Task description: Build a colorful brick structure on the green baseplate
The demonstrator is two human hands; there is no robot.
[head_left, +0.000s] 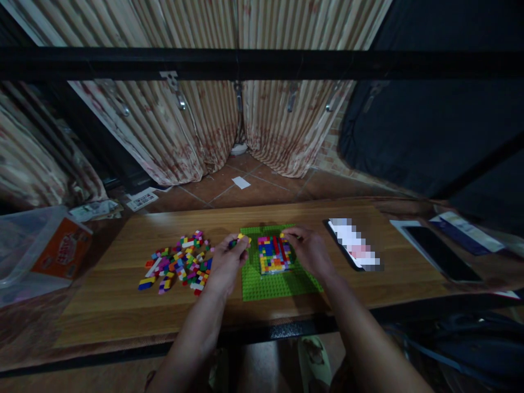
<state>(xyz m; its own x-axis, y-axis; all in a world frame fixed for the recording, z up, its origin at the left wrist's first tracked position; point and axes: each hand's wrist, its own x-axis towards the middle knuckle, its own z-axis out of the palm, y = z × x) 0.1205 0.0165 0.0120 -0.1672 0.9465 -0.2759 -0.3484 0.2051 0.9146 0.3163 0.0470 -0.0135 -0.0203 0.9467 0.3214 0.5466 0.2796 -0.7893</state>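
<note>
Left hand (227,261): pinches yellow brick (244,238), ten o'clock off build (268,249); slack grip could drop it!
Right hand (310,250): clamps yellow piece (282,235), one o'clock; bump could jolt build.

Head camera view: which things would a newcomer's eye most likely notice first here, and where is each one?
The eye would probably fall first on the colourful block build on the bright green baseplate, between the left hand and the right hand. Left of it, a scattered heap of loose bricks stands out against the brown tabletop. To the right lies a phone, its screen bright and pixelated.
</note>
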